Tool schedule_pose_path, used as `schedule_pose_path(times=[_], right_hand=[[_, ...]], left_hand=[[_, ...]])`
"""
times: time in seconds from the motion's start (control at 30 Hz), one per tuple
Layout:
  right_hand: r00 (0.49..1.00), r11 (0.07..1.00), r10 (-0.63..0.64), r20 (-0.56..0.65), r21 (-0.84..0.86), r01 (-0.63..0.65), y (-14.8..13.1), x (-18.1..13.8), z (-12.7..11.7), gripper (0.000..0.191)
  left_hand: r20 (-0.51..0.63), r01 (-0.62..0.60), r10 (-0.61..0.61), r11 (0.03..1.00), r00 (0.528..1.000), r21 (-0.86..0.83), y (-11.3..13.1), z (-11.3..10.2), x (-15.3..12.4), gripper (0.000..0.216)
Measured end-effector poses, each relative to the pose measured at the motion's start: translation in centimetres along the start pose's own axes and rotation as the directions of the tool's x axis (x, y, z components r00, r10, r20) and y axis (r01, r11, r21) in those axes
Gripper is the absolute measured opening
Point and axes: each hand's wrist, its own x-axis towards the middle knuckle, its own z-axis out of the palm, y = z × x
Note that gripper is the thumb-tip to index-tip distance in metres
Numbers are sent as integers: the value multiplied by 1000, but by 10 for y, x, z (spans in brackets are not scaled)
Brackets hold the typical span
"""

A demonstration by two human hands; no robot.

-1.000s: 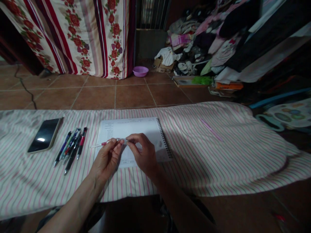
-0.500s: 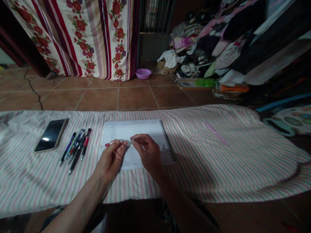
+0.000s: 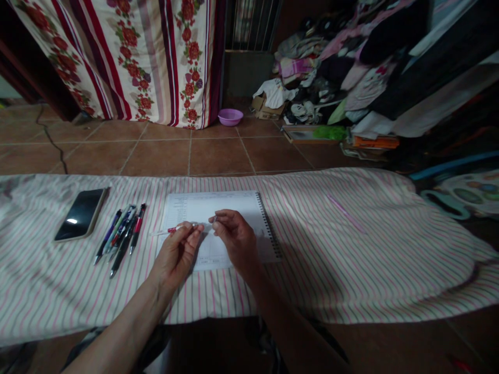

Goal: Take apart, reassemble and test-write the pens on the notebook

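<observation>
My left hand (image 3: 180, 250) is closed around a thin pen (image 3: 160, 232) with a clear barrel and a red part, its far end pointing left. Close to the pen's other end, my right hand (image 3: 238, 239) pinches something small between thumb and forefinger, too small to name. Both hands are over a spiral notebook (image 3: 230, 201), open at a mostly white page with printed lines along its left side and top. To the left lies a bunch of several pens (image 3: 123, 236). A slim pink-purple stick (image 3: 346, 213) rests on the cloth at the right.
A striped cloth (image 3: 312, 285) covers the low surface under the notebook. At its left lies a phone (image 3: 81, 215). Beyond are a tiled floor (image 3: 214, 156), a purple basin (image 3: 230, 117), a floral curtain (image 3: 156, 67) and heaped clothes (image 3: 331, 72).
My right fingertips have shifted slightly up, and the small thing between them is tilted more upright. My left hand keeps its hold on the pen, almost unmoved.
</observation>
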Motion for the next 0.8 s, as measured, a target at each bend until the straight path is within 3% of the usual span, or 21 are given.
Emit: schedule_pose_path(times=[0.1,0.2,0.43,0.63,0.8], right_hand=[[999,995,34,3,94,-35,3,2,-1,30],[991,970,133,-5,205,-129,1,3,-2,25],[913,788,405,39,492,-371,-8,4,-2,21],[875,690,477,83,581,-432,-7,6,-4,22],[870,675,482,106,589,-445,-6,6,-4,19]], left_hand=[[29,2,-2,1000,1000,0,0,-3,3,24],[54,-6,6,1000,999,2,-1,-4,4,24],[26,-6,5,1000,1000,4,0,-1,0,25],[14,1,-1,1000,1000,16,0,1,0,25],[14,-20,20,999,1000,29,0,0,-2,24]])
